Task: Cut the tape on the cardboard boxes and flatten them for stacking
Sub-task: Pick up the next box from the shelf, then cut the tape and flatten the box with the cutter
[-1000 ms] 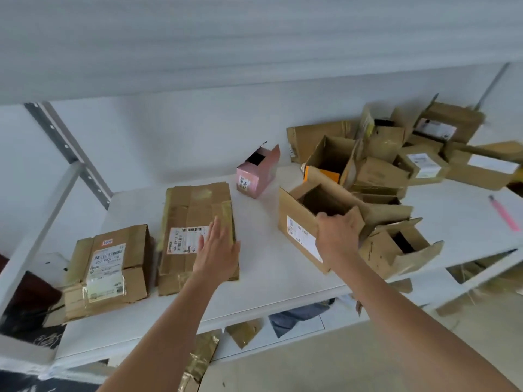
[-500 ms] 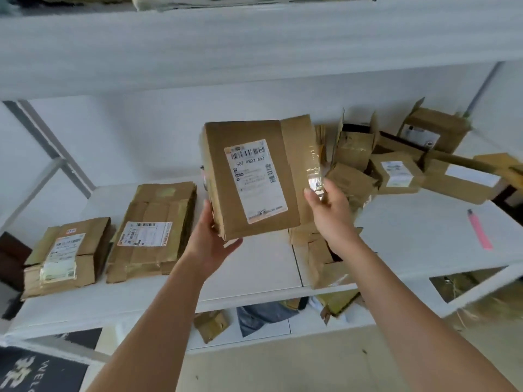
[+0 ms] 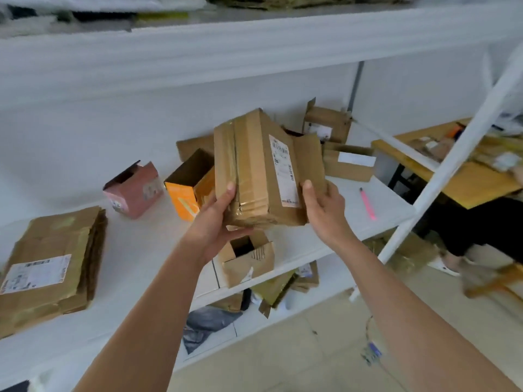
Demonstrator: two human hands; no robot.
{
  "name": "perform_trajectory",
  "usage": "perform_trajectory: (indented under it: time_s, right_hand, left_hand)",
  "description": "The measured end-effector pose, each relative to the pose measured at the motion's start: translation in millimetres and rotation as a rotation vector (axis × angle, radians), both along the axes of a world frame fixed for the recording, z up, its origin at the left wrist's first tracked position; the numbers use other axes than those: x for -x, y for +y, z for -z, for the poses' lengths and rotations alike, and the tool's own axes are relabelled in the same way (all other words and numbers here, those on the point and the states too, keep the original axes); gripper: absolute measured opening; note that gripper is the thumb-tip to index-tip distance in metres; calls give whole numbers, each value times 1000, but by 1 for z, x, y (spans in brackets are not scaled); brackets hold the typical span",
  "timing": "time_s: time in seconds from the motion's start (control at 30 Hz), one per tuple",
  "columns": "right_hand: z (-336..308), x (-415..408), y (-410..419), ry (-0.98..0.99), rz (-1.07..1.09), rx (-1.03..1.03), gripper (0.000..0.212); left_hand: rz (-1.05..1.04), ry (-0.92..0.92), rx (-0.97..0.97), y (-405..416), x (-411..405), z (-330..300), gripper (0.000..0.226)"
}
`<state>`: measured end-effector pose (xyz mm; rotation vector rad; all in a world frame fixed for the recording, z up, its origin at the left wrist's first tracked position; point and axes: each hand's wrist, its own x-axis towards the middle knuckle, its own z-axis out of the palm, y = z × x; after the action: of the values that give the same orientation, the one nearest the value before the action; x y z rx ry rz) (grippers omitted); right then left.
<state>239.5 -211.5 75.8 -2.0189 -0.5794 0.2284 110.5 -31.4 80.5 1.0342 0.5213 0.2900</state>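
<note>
since half a second ago the taped cardboard box (image 3: 263, 168) has turned: its white shipping label, then facing the camera square-on, now sits on the right-hand face, and a taped seam faces forward. the box is held in the air above the white shelf (image 3: 135, 250), its long axis running near-upright and tipped slightly right. the left hand (image 3: 218, 222) grips the lower left corner, thumb on the front. the right hand (image 3: 325, 207) grips the lower right edge, fingers curled behind.
</note>
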Motion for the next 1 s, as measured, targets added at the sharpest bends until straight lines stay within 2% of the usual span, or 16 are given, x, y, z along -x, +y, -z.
perform_trajectory:
  time_s: [0.1,0.17,0.23,0.3,0.37,0.43,0.5,0.6,0.77,0.87,1.0]
  right_hand:
    - [2,-29,-27,35,104,143,83]
    - [12,-49,-38,7,111,280,91]
    - [23,-70,-44,106,54,265,84]
    - [35,-94,-49,350,-48,95,82]
    - [45,-120,-53,467,-180,-5,88]
    - [54,-149,-63,437,-285,-2,89]
    - [66,-178,-78,390,-344,-4,74]
    - [80,-219,-91,463,-360,1,58]
    - [77,-245,-69,490,-511,102,61]
    - [81,-258,-71,565,-558,93,59]
    - [77,-287,-83,639,-589,163,62]
  left_hand:
    - [23,71,-43,-41,-33,5,71]
    - [49,121,-154,-67,-53,13,66]
    - [46,177,-274,-86,-76,23,57]
    - [6,231,-289,-100,-103,36,57]
    - [-21,301,-292,-114,-133,51,60]
    - [-62,393,-273,-134,-164,64,58]
    - [-110,442,-285,-155,-195,74,58]
    - [-162,511,-337,-169,-231,79,60]
    - [-237,677,-284,-155,-244,75,47]
    - [-194,704,-243,-150,-250,70,43]
    - [-37,716,-209,-151,-258,62,47]
